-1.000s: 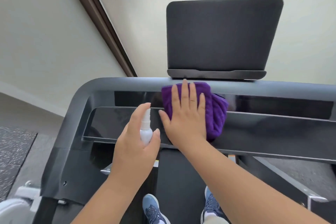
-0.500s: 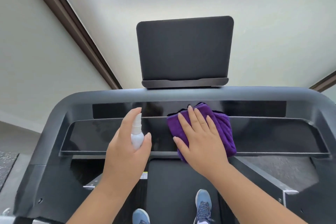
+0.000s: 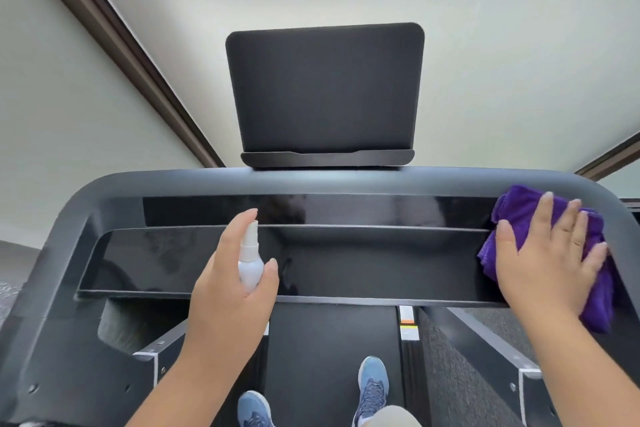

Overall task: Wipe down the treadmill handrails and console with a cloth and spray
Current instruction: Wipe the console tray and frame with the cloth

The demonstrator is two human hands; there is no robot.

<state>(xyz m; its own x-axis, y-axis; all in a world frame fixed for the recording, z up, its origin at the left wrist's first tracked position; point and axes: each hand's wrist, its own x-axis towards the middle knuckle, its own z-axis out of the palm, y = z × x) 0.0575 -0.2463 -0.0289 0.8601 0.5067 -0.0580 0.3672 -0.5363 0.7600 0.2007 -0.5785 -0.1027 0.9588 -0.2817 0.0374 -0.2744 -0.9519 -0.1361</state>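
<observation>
The treadmill's glossy black console [image 3: 363, 211] spans the view, with a dark upright screen [image 3: 325, 90] above it. My right hand [image 3: 550, 253] lies flat, fingers spread, pressing a purple cloth [image 3: 516, 208] against the console's far right end. My left hand [image 3: 232, 288] holds a small white spray bottle [image 3: 250, 263] upright in front of the console's middle, index finger raised near the nozzle. The grey handrail frame [image 3: 104, 191] curves around the console.
The black running belt [image 3: 329, 340] lies below, with my blue shoes [image 3: 372, 385] on it. Side rails [image 3: 485, 347] run along both sides of the belt. Pale walls with a brown trim strip [image 3: 114, 42] stand behind the treadmill.
My right hand has slid the purple cloth from the console's middle to its far right end. My left hand with the bottle has stayed near the middle. The view has tilted slightly.
</observation>
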